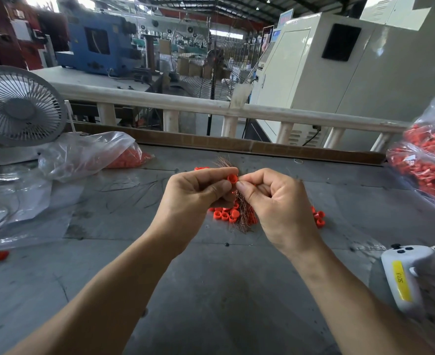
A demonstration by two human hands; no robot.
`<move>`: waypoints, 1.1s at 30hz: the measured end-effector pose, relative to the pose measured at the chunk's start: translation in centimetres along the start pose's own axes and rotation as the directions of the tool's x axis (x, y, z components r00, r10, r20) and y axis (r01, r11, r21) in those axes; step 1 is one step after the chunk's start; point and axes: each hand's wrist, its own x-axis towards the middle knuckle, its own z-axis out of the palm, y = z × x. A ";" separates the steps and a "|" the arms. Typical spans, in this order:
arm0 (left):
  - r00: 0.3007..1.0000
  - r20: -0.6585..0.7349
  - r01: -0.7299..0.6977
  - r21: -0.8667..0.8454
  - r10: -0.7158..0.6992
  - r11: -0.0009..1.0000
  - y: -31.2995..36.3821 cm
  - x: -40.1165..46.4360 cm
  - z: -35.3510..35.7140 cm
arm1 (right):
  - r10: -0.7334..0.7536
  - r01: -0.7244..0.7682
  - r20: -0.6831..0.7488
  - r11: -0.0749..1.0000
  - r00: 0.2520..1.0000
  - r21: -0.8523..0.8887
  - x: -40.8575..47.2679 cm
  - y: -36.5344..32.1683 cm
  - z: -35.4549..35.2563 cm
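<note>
Left hand (193, 193): thumb and forefinger clamped on one red cap (232, 178), held above mid-table. Right hand (275, 198): thumb and forefinger pressed together at the cap's rim, probably on strands of the copper wire bundle (242, 213); too fine to confirm. The bundle runs between both hands, its lower end among loose red caps (223, 215) on the grey table (211, 290). Far edge is bounded by a cardboard strip (211, 140). A left bag (88, 155) of caps and a fan (19, 106) crowd the left; a right bag (426, 160) crowds the right. Bare tabletop lies under the forearms. White controller (416, 257) sits near right, its yellow label (400, 280) reading "S013".
</note>
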 end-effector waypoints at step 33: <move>0.997 0.025 0.072 -0.173 -0.069 0.982 0.3 0.0 0.1 | 0.009 -0.013 0.025 0.985 1.000 0.172 0.0 -0.5 -0.2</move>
